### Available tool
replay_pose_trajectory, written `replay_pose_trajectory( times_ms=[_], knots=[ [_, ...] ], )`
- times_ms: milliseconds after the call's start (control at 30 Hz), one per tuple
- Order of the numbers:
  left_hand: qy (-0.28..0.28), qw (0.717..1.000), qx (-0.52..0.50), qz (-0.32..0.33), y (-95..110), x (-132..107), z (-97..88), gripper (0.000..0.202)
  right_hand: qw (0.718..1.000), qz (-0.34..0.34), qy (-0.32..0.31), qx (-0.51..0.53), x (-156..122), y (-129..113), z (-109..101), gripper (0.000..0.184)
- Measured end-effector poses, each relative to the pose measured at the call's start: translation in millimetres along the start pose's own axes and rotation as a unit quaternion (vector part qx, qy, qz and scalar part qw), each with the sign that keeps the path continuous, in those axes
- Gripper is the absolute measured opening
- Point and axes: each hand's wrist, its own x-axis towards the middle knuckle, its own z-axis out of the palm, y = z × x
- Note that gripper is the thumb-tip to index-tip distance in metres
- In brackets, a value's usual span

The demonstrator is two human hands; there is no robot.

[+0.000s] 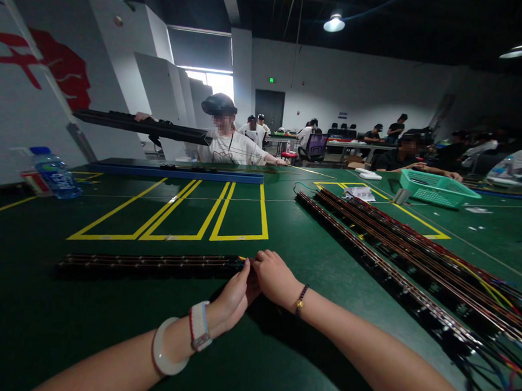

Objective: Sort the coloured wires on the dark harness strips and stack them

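A long, narrow black strip [152,264], strung with thin copper-coloured wires, lies straight across the left centre of the frame on the smooth green desk [294,232]. Its right end reaches the left grip [232,296] and the right grip [278,278], which meet mid-frame. Both have fingers curled; how tightly, and on what, I cannot tell (the overlapping fingers hide it). Flat yellow tape [265,213] outlines boxes above; similar glossy strips [397,274] slant at right.

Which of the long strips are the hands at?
The strip lying crosswise at left: the left hand and right hand meet at its right end. The other strips lie slanting on the right.
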Motion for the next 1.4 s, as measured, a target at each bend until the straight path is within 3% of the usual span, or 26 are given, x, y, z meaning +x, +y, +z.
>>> replay_pose_trajectory(
  times_ms=[267, 400, 567, 700, 900, 1067, 1200, 1400],
  knots=[
    [0.04, 0.999, -0.012, -0.018, 0, 9, -6.8, 0.013, 0.99, -0.02, 0.026, -0.14, -7, -24, 12, 0.037],
    [0.032, 0.999, -0.006, -0.015, 1, 7, -5.8, 0.008, 0.996, -0.017, -0.005, -0.088, -10, -22, 1, 0.037],
    [0.016, 1.0, 0.008, -0.002, 2, 4, -4.6, 0.009, 0.998, -0.004, -0.06, -0.014, -9, -12, -25, 0.024],
    [-0.024, 1.0, 0.005, 0.006, 1, 5, -5.3, 0.012, 0.997, 0.058, -0.047, -0.022, -10, -11, -39, 0.015],
    [-0.042, 0.999, 0.031, -0.011, -2, 8, -8.3, 0.003, 0.994, 0.064, -0.086, -0.035, -13, -9, -40, 0.017],
    [-0.078, 0.996, 0.029, -0.027, 0, 8, -8.9, 0.009, 0.992, 0.073, -0.1, -0.026, -11, -6, -40, 0.02],
    [-0.07, 0.997, 0.032, -0.028, 3, 4, -8.1, 0.012, 0.986, 0.109, -0.123, -0.007, -10, -3, -48, 0.02],
    [-0.091, 0.995, 0.03, -0.028, 6, 0, -7.9, 0.015, 0.982, 0.141, -0.117, 0.042, -2, 33, -54, 0.02]
  ],
)
